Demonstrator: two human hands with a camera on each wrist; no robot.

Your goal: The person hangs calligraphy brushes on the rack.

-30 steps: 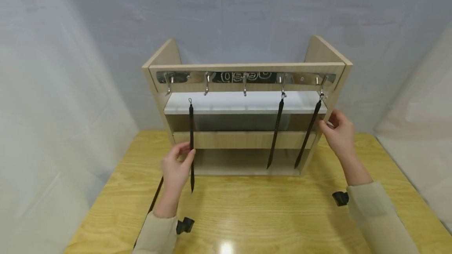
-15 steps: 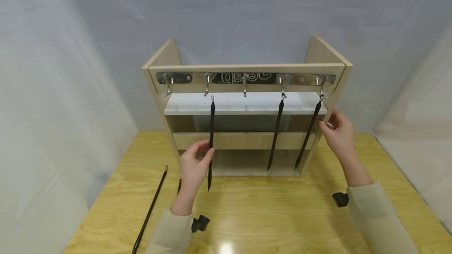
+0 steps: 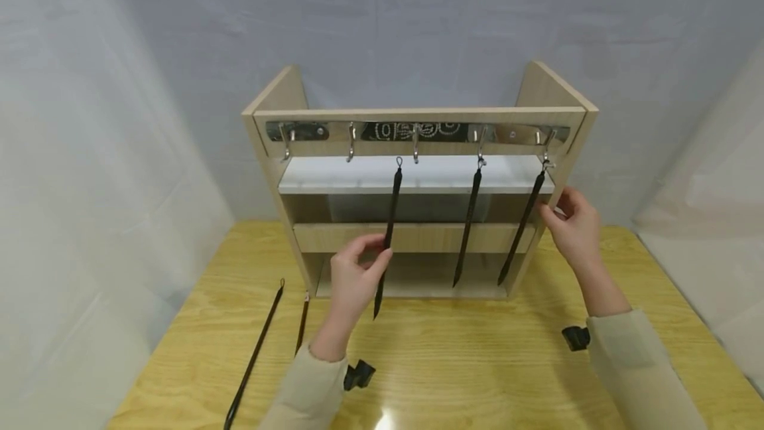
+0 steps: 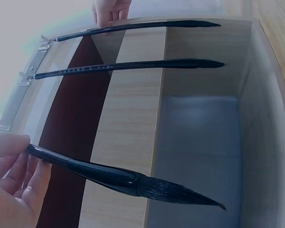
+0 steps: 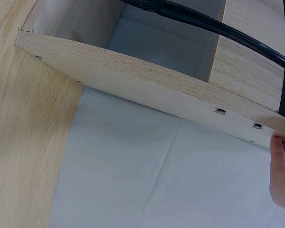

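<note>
left hand (image 3: 355,277), centre of the head frame, clamped on the dark brush (image 3: 391,213): thumb on one side, fingers on the other, gripped just above the thick lower part. brush slants, bristles down, loop up top. loop sits between second hook (image 3: 351,143) and third hook (image 3: 416,144), nearer the third, lower than both in the frame. left wrist view: same brush runs left to lower centre, bristle tip brownish.

right hand (image 3: 575,227), right of the head frame, clamped on the right side panel (image 3: 564,171) of the wooden shelf unit (image 3: 438,237). thumb at the front edge, other fingers bent at the outer side; right wrist view shows only part of that hand at the right border.

hook strip (image 3: 382,130) spans the unit's top front. inner hanging brush (image 3: 467,227) on fourth hook (image 3: 481,141), outer hanging brush (image 3: 521,227) on fifth hook (image 3: 546,141), both tips down, outer one just beside the right hand.

lower left: long brush (image 3: 255,356) and a reddish-brown rod (image 3: 303,324) lie on the table (image 3: 465,363), rod's lower end hidden by the left sleeve (image 3: 310,383).
</note>
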